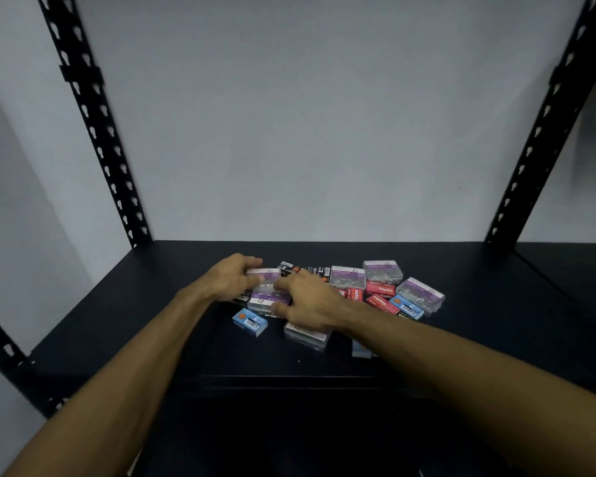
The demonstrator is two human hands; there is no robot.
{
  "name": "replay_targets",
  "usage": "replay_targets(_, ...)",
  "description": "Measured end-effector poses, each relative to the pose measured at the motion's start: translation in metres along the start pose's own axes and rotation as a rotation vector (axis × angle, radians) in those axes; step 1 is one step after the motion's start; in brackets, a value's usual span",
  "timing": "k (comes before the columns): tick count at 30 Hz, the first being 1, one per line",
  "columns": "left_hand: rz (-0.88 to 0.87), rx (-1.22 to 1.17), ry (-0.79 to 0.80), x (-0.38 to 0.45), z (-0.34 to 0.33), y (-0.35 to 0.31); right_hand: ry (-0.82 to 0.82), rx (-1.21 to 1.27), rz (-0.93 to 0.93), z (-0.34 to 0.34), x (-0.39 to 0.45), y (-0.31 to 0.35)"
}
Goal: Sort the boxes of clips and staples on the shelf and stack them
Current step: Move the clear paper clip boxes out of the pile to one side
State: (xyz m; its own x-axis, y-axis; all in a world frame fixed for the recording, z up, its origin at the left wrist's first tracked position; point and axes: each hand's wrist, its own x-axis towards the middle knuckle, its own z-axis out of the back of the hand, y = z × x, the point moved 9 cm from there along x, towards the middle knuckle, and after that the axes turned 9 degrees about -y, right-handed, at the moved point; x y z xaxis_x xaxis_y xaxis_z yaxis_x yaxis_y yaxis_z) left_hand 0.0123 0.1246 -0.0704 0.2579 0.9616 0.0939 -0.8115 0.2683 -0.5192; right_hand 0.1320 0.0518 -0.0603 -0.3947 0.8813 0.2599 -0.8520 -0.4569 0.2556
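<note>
At frame centre, the left hand (234, 277) and right hand (308, 301) both grasp a clear clip box (264, 277) above the shelf (117, 321).

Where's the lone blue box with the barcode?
In the head view, the small blue cardboard box lies on the black shelf, left front of the pile, below the left hand.

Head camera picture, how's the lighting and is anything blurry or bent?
Head view: dim, even light; black shelf swallows detail; wide-angle lens splays the shelf posts outward; the posts and both hands, left hand and right hand, look slightly motion-blurred.
</note>
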Motion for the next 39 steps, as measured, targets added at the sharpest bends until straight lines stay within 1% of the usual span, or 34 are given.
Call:
replay_targets(5, 0.027, -0.011, -0.009, 0.000, 0.001, 0.002, 0.017, 0.137, -0.043, 0.005, -0.007, 0.008)
replay_targets(9, 0.026, -0.062, -0.054, 0.000, 0.009, 0.001, 0.025, 0.159, -0.069, 0.009, -0.012, 0.011)
replay_targets(14, 0.019, -0.117, -0.080, 0.002, 0.014, 0.005, 0.035, 0.105, -0.063, 0.008, -0.009, 0.006)
replay_targets(17, -0.003, -0.171, -0.099, 0.003, 0.017, 0.005, 0.001, 0.170, -0.087, 0.009, -0.006, 0.005)
replay_targets(20, -0.011, -0.239, -0.092, 0.004, 0.016, 0.007, -0.013, 0.200, -0.106, 0.012, -0.005, 0.006)
replay_targets(26, -0.032, -0.280, -0.042, 0.005, 0.013, 0.010, -0.030, 0.212, -0.112, 0.014, -0.003, 0.005)
replay_targets(31, -0.054, -0.299, -0.019, 0.005, 0.012, 0.011, 0.048, 0.199, -0.164, 0.007, 0.001, -0.004)
replay_targets(36, -0.029, -0.327, -0.026, 0.005, 0.021, 0.020, 0.105, 0.315, -0.237, 0.009, 0.007, -0.009)
replay_targets(39, 0.004, -0.349, -0.034, 0.007, 0.031, 0.034, 0.059, 0.348, -0.260, 0.023, 0.017, -0.010)
